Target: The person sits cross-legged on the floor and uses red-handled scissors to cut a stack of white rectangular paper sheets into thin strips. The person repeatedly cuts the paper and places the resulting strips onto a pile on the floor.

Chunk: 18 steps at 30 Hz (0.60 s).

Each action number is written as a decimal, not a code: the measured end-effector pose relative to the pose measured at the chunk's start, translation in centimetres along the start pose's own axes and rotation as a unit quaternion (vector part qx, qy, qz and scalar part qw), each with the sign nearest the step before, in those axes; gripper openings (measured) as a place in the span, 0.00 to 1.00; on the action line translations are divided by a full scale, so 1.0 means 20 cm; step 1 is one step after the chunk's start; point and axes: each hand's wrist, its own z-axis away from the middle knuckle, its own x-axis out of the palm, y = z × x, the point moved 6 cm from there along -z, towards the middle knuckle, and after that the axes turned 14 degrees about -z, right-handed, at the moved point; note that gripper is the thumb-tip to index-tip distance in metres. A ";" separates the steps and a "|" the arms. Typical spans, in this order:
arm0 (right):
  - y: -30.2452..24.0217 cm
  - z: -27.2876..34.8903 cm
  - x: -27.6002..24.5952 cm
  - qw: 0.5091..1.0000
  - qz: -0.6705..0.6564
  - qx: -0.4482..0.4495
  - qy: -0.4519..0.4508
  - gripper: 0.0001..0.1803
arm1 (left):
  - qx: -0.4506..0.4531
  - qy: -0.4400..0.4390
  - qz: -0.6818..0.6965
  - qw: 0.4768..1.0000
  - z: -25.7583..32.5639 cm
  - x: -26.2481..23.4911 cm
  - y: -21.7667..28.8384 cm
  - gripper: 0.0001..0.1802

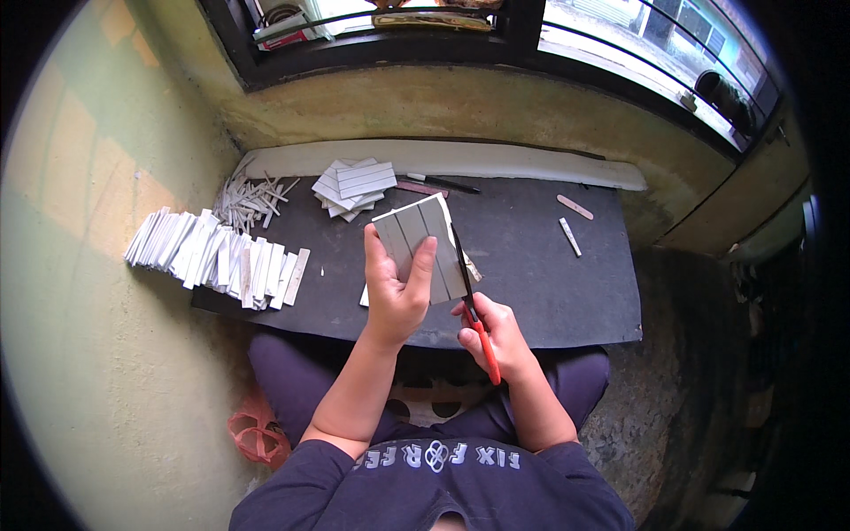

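My left hand (pixel 394 296) grips a pale grey rectangular card (pixel 416 234) ruled with dark parallel lines, thumb on its face and fingers mostly behind. Scissors (pixel 486 345) with red handles and dark blades are in my right hand (pixel 506 334), fingers closed around the handles. The blades point away from me along the card's right edge. A thin white strip shows at that edge, beside the blades. Both hands are above the near part of a dark tabletop (pixel 540 292). Behind the card, a small pale piece is partly hidden.
Ruled cards (pixel 354 188) lie stacked at the back. Many cut strips (pixel 212 252) form a row at left, near thin offcuts (pixel 252 202). A black pen (pixel 447 183) lies before a long white board (pixel 531 164). Two small strips (pixel 575 207) lie right. A reddish plastic bag (pixel 257 432) sits lower left.
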 end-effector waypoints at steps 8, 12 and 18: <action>0.01 0.00 0.04 0.999 -0.032 -0.010 -0.014 0.20 | -0.003 -0.013 -0.011 1.000 0.00 -0.01 -0.02 0.14; 0.01 0.00 0.04 0.999 -0.032 -0.011 0.001 0.20 | -0.020 0.001 0.014 1.000 0.01 -0.01 -0.03 0.13; 0.06 0.00 0.04 0.999 -0.044 -0.002 0.009 0.20 | -0.011 0.010 0.010 1.000 0.00 -0.01 -0.04 0.13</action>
